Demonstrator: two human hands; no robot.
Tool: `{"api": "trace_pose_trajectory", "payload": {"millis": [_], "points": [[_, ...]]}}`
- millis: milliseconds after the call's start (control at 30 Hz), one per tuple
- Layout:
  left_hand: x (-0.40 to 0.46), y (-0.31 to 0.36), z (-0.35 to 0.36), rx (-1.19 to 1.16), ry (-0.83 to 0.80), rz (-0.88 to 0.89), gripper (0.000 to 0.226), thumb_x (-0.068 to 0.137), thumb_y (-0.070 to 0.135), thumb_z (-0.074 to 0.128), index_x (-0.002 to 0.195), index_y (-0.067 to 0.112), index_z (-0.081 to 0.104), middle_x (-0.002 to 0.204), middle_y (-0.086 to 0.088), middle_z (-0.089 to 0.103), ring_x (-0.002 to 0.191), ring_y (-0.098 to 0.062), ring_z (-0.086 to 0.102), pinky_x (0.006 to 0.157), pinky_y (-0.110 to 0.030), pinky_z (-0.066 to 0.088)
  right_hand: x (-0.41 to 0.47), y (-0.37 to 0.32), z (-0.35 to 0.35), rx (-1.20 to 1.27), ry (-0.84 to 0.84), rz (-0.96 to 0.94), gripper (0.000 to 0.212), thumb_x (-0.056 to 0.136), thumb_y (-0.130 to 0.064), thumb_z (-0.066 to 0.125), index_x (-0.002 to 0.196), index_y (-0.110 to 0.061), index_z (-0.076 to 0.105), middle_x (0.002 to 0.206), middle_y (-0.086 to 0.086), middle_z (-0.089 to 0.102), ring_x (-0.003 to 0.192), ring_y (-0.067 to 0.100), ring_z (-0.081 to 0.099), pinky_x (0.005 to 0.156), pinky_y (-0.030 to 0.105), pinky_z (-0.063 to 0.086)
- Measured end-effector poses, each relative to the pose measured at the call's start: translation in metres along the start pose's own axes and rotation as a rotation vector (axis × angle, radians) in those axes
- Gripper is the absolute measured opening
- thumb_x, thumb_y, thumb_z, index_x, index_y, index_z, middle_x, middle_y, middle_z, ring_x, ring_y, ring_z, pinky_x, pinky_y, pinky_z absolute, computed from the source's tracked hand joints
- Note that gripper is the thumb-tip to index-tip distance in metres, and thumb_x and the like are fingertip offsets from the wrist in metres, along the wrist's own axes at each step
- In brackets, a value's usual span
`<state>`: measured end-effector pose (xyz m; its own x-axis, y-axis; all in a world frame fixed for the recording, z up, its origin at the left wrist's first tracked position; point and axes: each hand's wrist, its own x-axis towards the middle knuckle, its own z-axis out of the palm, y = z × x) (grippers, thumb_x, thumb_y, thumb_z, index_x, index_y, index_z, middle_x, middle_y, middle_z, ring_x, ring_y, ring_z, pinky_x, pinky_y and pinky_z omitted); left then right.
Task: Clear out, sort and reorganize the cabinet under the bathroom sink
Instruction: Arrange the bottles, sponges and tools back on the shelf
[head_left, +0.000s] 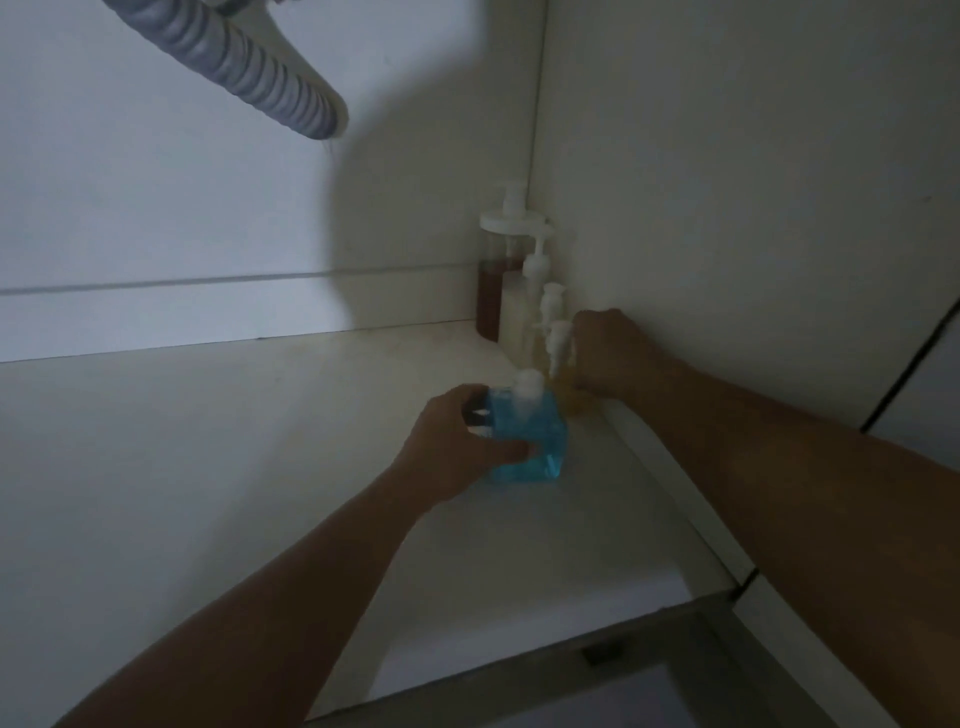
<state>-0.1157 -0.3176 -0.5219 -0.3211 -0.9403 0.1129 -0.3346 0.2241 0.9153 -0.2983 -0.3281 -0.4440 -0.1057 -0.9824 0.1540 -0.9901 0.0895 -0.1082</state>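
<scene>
Five pump bottles (524, 441); left hand (457, 447) holds blue one.

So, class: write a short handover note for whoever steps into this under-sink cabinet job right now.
Left hand: grip closed on the blue soap bottle, at the front of the row.
Right hand: wrapped around the yellow pump bottle against the right wall.
Behind: white pump bottle, amber dispenser in the corner.
Done: bottles lined along the wall.
Left: seat the blue one; the rest of the cabinet floor is bare.
</scene>
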Motion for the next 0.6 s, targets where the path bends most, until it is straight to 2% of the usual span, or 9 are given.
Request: {"api": "trace_pose_trajectory", "payload": {"millis": [67, 167, 233, 300, 333, 400, 467, 533, 600], "points": [[-0.006, -0.012, 0.010, 0.017, 0.035, 0.042, 0.061, 0.062, 0.029, 0.089, 0.117, 0.026, 0.063, 0.110, 0.006, 0.071, 0.095, -0.006, 0.068, 0.087, -0.032, 0.057, -0.001, -0.001, -0.004, -0.052, 0.032, 0.016, 0.030, 0.089, -0.011, 0.064, 0.116, 0.001, 0.058, 0.119, 0.021, 0.061, 0.107, 0.034, 0.061, 0.076, 0.032, 0.046], [-0.007, -0.016, 0.023, 0.145, 0.069, 0.096, 0.074, 0.060, 0.043, 0.086, 0.127, 0.029, 0.058, 0.112, 0.010, 0.070, 0.097, -0.006, 0.067, 0.088, -0.030, 0.054, 0.002, -0.002, -0.013, -0.045, 0.036, 0.020, 0.023, 0.089, -0.004, 0.060, 0.110, 0.003, 0.060, 0.110, 0.023, 0.064, 0.101, 0.034, 0.065, 0.073, 0.031, 0.046], [-0.001, -0.016, 0.027, 0.183, 0.068, 0.090, 0.076, 0.062, 0.045, 0.085, 0.130, 0.027, 0.056, 0.116, 0.008, 0.068, 0.100, -0.009, 0.065, 0.089, -0.029, 0.052, 0.008, 0.000, -0.021, 0.044, -0.015, 0.064, 0.009, 0.086, 0.000, 0.062, 0.095, 0.001, 0.064, 0.087, 0.018, 0.071, 0.083, 0.028, 0.071, 0.069, 0.028, 0.054], [0.006, -0.013, 0.032, 0.205, 0.076, 0.082, 0.074, 0.063, 0.045, 0.085, 0.128, 0.026, 0.058, 0.116, 0.009, 0.068, 0.099, -0.008, 0.065, 0.086, -0.025, 0.050, 0.011, 0.003, -0.032, 0.190, -0.139, 0.145, 0.002, 0.083, 0.002, 0.067, 0.085, 0.000, 0.067, 0.062, 0.010, 0.070, 0.063, 0.019, 0.072, 0.061, 0.030, 0.060], [0.010, -0.013, 0.035, 0.221, 0.092, 0.081, 0.073, 0.062, 0.047, 0.085, 0.127, 0.026, 0.059, 0.115, 0.009, 0.069, 0.098, -0.008, 0.065, 0.083, -0.023, 0.049, 0.008, 0.003, -0.038, 0.271, -0.212, 0.185, 0.005, 0.083, 0.004, 0.067, 0.087, 0.002, 0.067, 0.063, 0.011, 0.070, 0.058, 0.019, 0.071, 0.057, 0.030, 0.060], [0.016, -0.010, 0.043, 0.258, 0.132, 0.074, 0.072, 0.061, 0.052, 0.084, 0.124, 0.025, 0.060, 0.112, 0.009, 0.069, 0.095, -0.009, 0.065, 0.082, -0.025, 0.051, 0.001, 0.004, -0.047, 0.351, -0.299, 0.184, 0.016, 0.081, 0.008, 0.067, 0.097, 0.004, 0.067, 0.078, 0.016, 0.071, 0.054, 0.020, 0.070, 0.049, 0.027, 0.056], [0.022, -0.007, 0.051, 0.304, 0.142, 0.055, 0.070, 0.061, 0.057, 0.082, 0.119, 0.024, 0.061, 0.109, 0.006, 0.070, 0.094, -0.013, 0.066, 0.085, -0.033, 0.053, -0.007, 0.005, -0.048, 0.284, -0.362, 0.122, 0.025, 0.076, 0.008, 0.073, 0.100, 0.006, 0.069, 0.084, 0.017, 0.073, 0.061, 0.022, 0.072, 0.057, 0.029, 0.060], [0.026, -0.003, 0.057, 0.350, 0.104, 0.035, 0.075, 0.057, 0.067, 0.075, 0.117, 0.024, 0.061, 0.108, 0.004, 0.071, 0.095, -0.016, 0.067, 0.088, -0.040, 0.052, -0.013, 0.004, -0.044, 0.230, -0.360, 0.088, 0.032, 0.069, 0.008, 0.079, 0.100, 0.005, 0.071, 0.082, 0.018, 0.074, 0.069, 0.026, 0.073, 0.069, 0.038, 0.062], [0.030, -0.001, 0.057, 0.388, 0.004, 0.020, 0.084, 0.053, 0.072, 0.064, 0.122, 0.024, 0.057, 0.113, 0.003, 0.069, 0.100, -0.018, 0.065, 0.096, -0.044, 0.048, -0.015, 0.007, -0.039, 0.214, -0.318, 0.078, 0.035, 0.066, 0.010, 0.081, 0.098, 0.003, 0.071, 0.083, 0.019, 0.073, 0.068, 0.028, 0.073, 0.067, 0.041, 0.062]]}}
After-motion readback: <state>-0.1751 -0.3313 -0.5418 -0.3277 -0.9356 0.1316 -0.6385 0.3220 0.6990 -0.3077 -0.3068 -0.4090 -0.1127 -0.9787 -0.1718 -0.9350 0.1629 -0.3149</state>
